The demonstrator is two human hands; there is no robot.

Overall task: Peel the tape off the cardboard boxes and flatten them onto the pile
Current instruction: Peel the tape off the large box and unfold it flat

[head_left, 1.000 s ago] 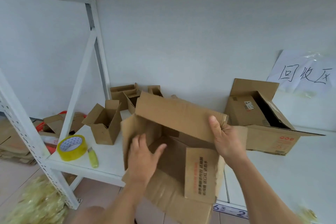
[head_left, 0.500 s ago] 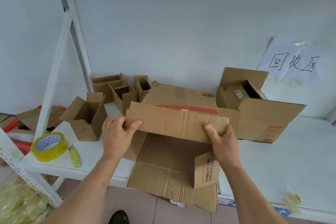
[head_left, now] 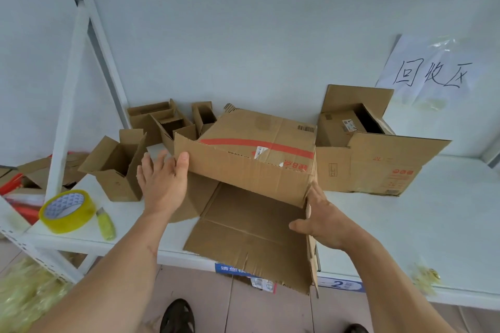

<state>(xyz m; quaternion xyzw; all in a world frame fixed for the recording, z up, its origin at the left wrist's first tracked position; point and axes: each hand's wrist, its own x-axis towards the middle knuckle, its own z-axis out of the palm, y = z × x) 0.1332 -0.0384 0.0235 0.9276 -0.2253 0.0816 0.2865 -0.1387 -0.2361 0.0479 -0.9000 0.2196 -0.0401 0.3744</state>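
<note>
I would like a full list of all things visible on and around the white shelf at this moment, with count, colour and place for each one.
flattened box: 1, brown, front middle of shelf, overhanging the edge, one flap raised
cardboard pile: brown with red stripe, behind the raised flap
small open boxes: about 4, brown, back left of shelf
large open box: 1, brown, right of the pile
tape roll: 1, yellowish, front left corner
utility knife: 1, yellow-green, beside the tape roll
paper sign: 1, white with black writing, on wall, right
peeled tape heap: yellowish, floor, lower left
shelf: 1, white
left hand: 1, at the flap's left end
right hand: 1, at the flap's right end
</note>
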